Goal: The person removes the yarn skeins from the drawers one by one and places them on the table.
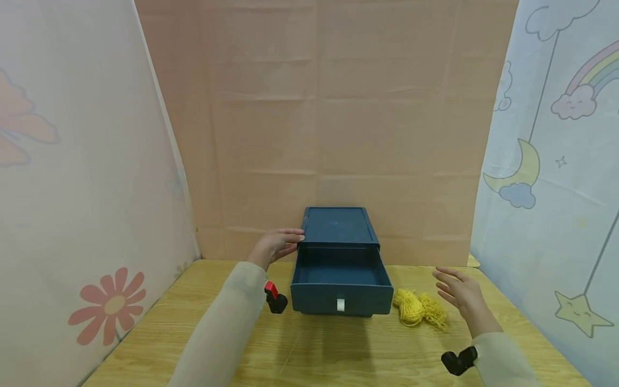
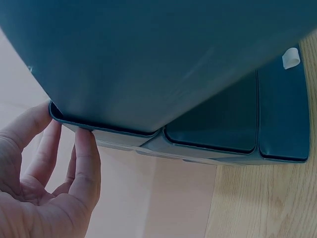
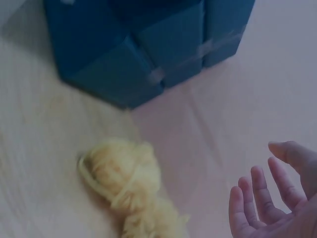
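Note:
On the table stands a dark blue drawer box point(image 1: 338, 226) whose top drawer point(image 1: 341, 299) is pulled out toward me. The drawer's inside shows no contents, and a white pull tab point(image 1: 340, 305) sits on its front. My left hand point(image 1: 276, 246) touches the left upper edge of the box with its fingertips. In the left wrist view its fingers point(image 2: 85, 163) are fairly straight against the box's rim. To the right, my right hand point(image 1: 461, 294) hovers with loosely bent fingers and holds nothing. Just left of it lies a twisted bundle of yellow yarn point(image 1: 411, 309), apart from the hand.
The wooden table point(image 1: 232, 333) runs up to a tan paper backdrop point(image 1: 338, 107). Printed cloth walls flank both sides, with a flower point(image 1: 114, 304) on the left and a moon point(image 1: 522, 166) on the right. Small black devices are worn at both wrists.

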`<state>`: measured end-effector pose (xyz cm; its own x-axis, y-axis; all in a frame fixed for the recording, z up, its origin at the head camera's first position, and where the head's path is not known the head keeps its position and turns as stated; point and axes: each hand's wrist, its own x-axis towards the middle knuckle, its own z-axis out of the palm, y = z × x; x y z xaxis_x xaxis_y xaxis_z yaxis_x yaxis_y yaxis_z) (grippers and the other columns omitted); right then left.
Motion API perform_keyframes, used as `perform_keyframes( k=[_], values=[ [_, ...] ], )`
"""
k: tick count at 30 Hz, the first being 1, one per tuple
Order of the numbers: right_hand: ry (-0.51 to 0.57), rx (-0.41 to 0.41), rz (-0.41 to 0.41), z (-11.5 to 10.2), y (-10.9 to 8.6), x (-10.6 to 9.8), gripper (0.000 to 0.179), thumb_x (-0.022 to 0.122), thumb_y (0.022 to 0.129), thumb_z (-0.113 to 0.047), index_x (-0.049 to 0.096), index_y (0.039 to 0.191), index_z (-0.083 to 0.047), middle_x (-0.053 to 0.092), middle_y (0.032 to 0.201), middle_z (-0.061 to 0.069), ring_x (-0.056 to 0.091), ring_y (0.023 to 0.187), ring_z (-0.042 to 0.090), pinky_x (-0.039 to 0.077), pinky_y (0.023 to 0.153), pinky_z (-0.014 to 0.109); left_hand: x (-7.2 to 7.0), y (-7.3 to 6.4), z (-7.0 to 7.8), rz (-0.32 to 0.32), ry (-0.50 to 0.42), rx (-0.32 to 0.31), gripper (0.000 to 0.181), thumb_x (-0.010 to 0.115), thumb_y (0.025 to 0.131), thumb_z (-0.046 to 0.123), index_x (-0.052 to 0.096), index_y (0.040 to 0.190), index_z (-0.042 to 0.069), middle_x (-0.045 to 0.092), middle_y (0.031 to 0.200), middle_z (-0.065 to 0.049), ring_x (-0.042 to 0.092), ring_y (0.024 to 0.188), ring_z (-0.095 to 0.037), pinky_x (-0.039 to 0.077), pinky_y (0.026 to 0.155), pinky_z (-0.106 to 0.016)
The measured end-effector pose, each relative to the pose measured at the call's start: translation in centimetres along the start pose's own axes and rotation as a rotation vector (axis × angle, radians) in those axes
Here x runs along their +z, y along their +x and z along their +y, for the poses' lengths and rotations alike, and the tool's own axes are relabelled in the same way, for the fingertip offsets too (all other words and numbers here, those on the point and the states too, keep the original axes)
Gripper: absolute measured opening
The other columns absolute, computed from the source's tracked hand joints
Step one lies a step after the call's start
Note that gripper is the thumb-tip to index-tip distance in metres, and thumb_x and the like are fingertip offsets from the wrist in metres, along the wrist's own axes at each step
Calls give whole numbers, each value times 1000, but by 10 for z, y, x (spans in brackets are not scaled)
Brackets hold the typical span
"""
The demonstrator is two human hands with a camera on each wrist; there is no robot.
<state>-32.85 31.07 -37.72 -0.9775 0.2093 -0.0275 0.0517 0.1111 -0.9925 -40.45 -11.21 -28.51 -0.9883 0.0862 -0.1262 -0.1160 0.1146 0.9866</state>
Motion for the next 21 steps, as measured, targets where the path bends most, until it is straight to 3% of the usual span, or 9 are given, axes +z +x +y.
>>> perform_keyframes(
  k=[2,5,12,21],
  values=[
    [38,-32,-24,-10,-3,5,36,65,92,-35,56,126,-24,52,107,-18,60,82,-7,55,85,21,0,0,0,0,0,1,26,70,89,16,71,115,12,67,108,-6,61,87,-14,53,92,-26],
    [64,-109,-70,-24,-11,12,31,64,93,-35,55,122,-27,51,104,-23,61,88,-6,54,85,19,0,0,0,-2,-1,1,26,70,89,16,71,115,12,67,107,-6,61,86,-14,54,89,-23],
    [215,-300,-159,-61,-45,37,18,62,96,-21,63,111,-29,63,103,-15,63,91,0,55,81,17,0,0,0,-1,-6,-3,26,71,89,16,71,114,12,67,107,-6,62,85,-14,55,87,-22],
    [388,-530,-263,-89,-94,84,22,56,96,-1,69,108,-15,67,99,-4,67,90,8,56,83,21,0,1,0,-6,-21,0,26,70,89,15,71,114,11,67,108,-6,62,87,-14,52,96,-28]
  ],
)
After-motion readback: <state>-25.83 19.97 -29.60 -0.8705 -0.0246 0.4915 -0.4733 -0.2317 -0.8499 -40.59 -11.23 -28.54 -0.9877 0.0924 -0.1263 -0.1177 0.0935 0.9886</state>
